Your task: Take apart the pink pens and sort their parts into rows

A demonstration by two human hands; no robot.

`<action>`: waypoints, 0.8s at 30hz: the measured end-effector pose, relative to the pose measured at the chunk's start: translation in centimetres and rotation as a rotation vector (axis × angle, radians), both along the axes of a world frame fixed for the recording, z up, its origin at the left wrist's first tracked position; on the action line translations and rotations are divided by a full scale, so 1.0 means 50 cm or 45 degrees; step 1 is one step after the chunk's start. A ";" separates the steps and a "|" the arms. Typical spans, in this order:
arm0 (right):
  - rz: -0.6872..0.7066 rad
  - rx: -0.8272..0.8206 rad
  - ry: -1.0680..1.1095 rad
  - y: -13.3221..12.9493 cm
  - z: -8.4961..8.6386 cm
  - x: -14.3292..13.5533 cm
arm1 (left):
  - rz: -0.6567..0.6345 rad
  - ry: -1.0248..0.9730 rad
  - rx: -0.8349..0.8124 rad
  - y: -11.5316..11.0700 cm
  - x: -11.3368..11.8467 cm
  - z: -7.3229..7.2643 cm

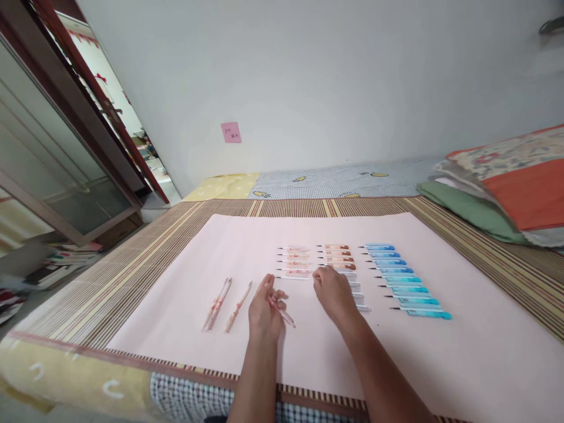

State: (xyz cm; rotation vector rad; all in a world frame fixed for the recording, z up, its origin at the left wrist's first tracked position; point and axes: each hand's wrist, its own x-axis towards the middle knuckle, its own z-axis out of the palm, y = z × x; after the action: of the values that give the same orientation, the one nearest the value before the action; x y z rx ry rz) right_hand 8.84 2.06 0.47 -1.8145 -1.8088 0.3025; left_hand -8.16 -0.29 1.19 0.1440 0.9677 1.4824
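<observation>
My left hand [265, 306] is closed round a pink patterned pen [287, 317], whose end sticks out to the lower right. My right hand [332, 289] is closed over the right end of a clear-barrelled pen [294, 278] in the left column. Above it lie several pink patterned pens [296, 257]. The middle column has brown-ended pens [337, 253] at the top and pale grey ones [363, 308] below, partly behind my right hand. Blue pens [418, 295] form the right column. Three pink patterned pens [238, 308] lie left of my left hand.
The pens lie on a large pale pink sheet [185, 264] over a striped mat [118, 288]. Folded bedding [520, 182] is stacked at the right. A wall with a pink note [231, 133] stands behind.
</observation>
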 end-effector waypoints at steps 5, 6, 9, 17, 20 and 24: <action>0.388 -0.256 0.645 -0.027 0.029 -0.021 | 0.106 -0.052 0.084 0.000 -0.002 0.008; 0.493 -0.343 0.747 -0.034 0.032 -0.028 | 0.126 -0.063 0.102 0.000 -0.002 0.010; 0.668 -0.519 0.889 -0.048 0.033 -0.053 | 0.155 -0.088 0.157 -0.001 -0.003 0.012; 0.682 -0.387 0.743 -0.053 0.031 -0.083 | 0.102 -0.067 0.254 -0.003 -0.004 0.010; 0.662 -0.326 0.675 -0.048 0.038 -0.074 | 0.085 -0.064 0.239 -0.005 -0.001 0.017; 0.458 -0.135 0.463 -0.032 0.031 -0.046 | 0.204 -0.049 0.067 -0.006 -0.002 0.026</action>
State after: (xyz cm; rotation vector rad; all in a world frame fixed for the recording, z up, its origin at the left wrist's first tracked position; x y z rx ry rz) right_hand 6.55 0.48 2.03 -1.3769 -1.8674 0.8228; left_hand -8.25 -0.60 2.51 0.0765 0.9268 1.6525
